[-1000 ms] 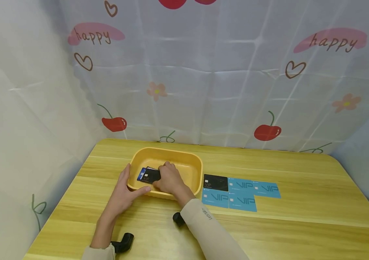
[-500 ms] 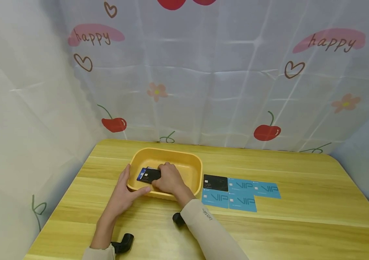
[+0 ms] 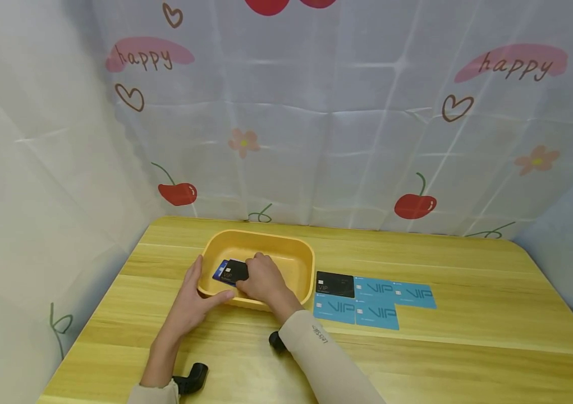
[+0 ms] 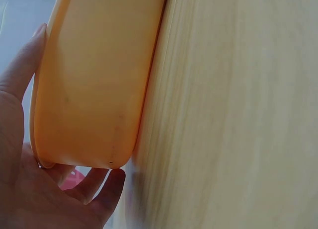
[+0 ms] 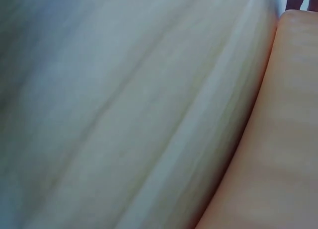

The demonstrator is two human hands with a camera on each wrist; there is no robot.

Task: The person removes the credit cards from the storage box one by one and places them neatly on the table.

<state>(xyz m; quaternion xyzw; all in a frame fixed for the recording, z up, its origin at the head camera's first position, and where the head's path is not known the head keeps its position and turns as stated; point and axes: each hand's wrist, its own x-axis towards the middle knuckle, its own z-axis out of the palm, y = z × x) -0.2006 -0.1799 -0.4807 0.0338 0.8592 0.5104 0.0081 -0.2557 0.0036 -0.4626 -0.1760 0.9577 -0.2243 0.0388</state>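
Note:
My left hand [image 3: 191, 300] holds the left end of a yellow plastic basin [image 3: 286, 242], its thumb on the front rim. The left wrist view shows fingers of the left hand [image 4: 54, 194] bent around the end of the basin [image 4: 94, 85]. My right hand [image 3: 265, 279] reaches into the basin and pinches the right side of a black VIP card [image 3: 234, 271]. Part of that card is hidden by the fingers. A dark blue card [image 3: 218, 271] shows beneath it at the left. The right wrist view does not show the right hand's grip.
Right of the basin, a black VIP card [image 3: 335, 284] and several light blue VIP cards [image 3: 378, 313] lie edge to edge in two rows on the wooden table [image 3: 488, 325]. Black wrist mounts [image 3: 195, 378] show by the forearms. A printed curtain [image 3: 316, 140] hangs behind.
The black card under my right hand has shifted slightly up and right, covering the pale strip behind it. The left hand and basin stay put.

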